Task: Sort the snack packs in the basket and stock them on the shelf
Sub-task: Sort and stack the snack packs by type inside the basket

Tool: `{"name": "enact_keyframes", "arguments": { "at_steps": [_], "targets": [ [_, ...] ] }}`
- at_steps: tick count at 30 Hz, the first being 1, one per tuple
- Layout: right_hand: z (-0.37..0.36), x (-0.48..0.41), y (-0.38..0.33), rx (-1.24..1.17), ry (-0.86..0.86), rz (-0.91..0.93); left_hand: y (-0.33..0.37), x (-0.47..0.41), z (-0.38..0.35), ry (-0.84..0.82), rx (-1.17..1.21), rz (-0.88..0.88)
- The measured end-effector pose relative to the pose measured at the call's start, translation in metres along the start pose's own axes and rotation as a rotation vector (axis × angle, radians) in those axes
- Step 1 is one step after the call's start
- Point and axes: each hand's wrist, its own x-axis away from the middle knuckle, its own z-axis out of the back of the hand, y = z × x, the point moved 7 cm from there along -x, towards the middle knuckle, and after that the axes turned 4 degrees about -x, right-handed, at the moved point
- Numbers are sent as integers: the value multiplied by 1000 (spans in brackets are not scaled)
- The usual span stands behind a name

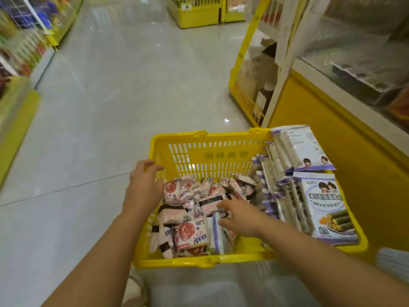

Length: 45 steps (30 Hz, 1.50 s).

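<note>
The job looks to be in its sorting stage, with nothing from this load on its way to the shelf yet. The yellow basket (221,151) sits in the lower centre of the frame and is well filled. Its contents already lie in two groups. Small pink-and-white snack packs (190,233) are heaped loosely across the left and middle of the basket. Larger purple-and-white seaweed roll packs (325,209) stand on edge in rows along its right side, some rising above the rim. One purple-edged pack lies flat among the pink ones near the front, so the sorting seems unfinished, and all the stocking is left to do.

The left hand (143,187) is at the basket's left wall, its fingers loosely bent and somewhat spread, with the tips at the rim. No closed grip on the rim shows.

The right hand (241,220) reaches into the middle of the basket from the lower right. Its fingers curl down onto the pink packs, with the thumb apart from the forefinger. Whether it has pinched a pack I cannot tell. The purple rows stand just beside this hand, to its right.

The shelf (354,63) fills the upper right of the frame, beyond the basket and apart from both hands.
</note>
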Motion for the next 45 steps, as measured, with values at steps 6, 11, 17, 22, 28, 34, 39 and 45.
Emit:
{"name": "enact_keyframes", "arguments": {
  "at_steps": [6,11,17,22,28,34,39,45],
  "targets": [
    [-41,-46,11,-232,-289,-111,-6,1,-1,59,206,21],
    [-58,-58,19,-384,-485,-145,-4,8,-1,74,261,51],
    [-55,-51,21,-279,-485,-48,3,20,-6,93,278,104],
    [-54,-33,15,-68,-487,34,11,41,-10,98,290,196],
    [-57,-5,20,-160,-504,15,20,77,-11,136,320,277],
    [-46,8,19,-98,-466,59,26,97,-11,135,211,327],
    [29,16,28,18,-328,-7,57,83,-11,139,82,144],
    [133,58,31,-105,50,-23,109,70,-41,-116,363,-33]
  ]
}}
